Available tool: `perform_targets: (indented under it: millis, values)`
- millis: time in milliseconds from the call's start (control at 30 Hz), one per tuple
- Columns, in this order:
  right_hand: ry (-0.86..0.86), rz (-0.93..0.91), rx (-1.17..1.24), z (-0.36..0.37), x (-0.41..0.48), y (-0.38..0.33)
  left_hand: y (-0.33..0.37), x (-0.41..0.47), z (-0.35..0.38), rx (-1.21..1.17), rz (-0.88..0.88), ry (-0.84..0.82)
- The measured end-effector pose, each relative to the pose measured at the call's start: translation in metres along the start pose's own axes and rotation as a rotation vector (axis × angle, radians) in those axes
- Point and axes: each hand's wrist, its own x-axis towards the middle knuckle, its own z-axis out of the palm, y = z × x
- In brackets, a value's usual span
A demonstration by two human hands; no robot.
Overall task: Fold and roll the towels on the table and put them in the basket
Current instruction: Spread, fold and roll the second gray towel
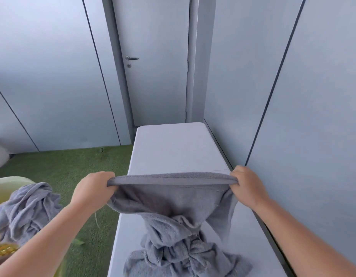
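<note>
Pinching the top edge of a grey towel (173, 198), the left hand (93, 188) is curling round one corner and the right hand (246, 184) round the other, so the edge is pulling taut between them above the near half of the table (173, 148). Below that edge the cloth is hanging twisted and bunching in a heap on the table's near end; whether that heap is all one towel I cannot tell. To do this step well, I judge the hands should be lifting high enough for the twist to drop out, giving a shake, then laying the cloth flat toward the table's bare far end before folding. Left of the table, a second grey towel (27, 204) is draping over the rim of a pale green basket (11, 179).
</note>
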Motion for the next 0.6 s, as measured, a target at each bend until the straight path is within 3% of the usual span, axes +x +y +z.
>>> perform_targets:
  millis: [133, 233, 400, 500, 600]
  values:
    - [0.032, 0.241, 0.391, -0.004, -0.014, -0.015, -0.003, 0.001, 0.011, -0.141, -0.02, -0.129]
    - [0.078, 0.383, 0.323, 0.005, -0.037, 0.002, -0.022, -0.012, 0.029, -0.112, -0.025, -0.237]
    - [-0.003, 0.305, 0.115, 0.028, -0.057, 0.033, -0.052, -0.032, 0.046, -0.165, -0.064, -0.3]
    - [-0.06, 0.315, 0.324, 0.037, -0.044, 0.021, -0.037, -0.036, 0.051, -0.042, -0.02, -0.332]
    - [-0.312, 0.197, 0.374, 0.049, -0.032, 0.005, -0.006, -0.045, 0.071, -0.005, -0.032, -0.489]
